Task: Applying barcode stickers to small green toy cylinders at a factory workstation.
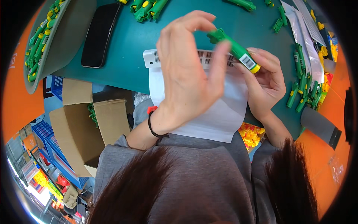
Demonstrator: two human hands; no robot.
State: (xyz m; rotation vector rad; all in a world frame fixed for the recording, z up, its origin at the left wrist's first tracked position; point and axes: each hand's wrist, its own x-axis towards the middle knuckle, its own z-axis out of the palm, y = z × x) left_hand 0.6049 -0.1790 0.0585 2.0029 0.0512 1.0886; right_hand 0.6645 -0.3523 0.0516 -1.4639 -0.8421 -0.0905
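Note:
A green tube-shaped toy (235, 47) with a yellow end and a white barcode label is pinched between the thumb and fingers of my right hand (265, 80). Its jagged green end tilts up to the left. My left hand (188, 65) is raised beside it, slightly blurred, fingers curved and apart from the thumb. The left thumb overlaps the toy's outline; whether it touches cannot be made out. Nothing shows in the left hand. Below both hands lies a white sheet (209, 119) with a strip of barcode labels (207, 56) along its far edge, partly covered by my left hand.
A black phone (100, 35) lies on the green tabletop (130, 71), near a grey bin (69, 37) of green toys. More green toys (304, 84) are heaped at the right, by plastic bags (304, 41) and a grey cylindrical object (320, 126). An open cardboard box (76, 134) stands below left.

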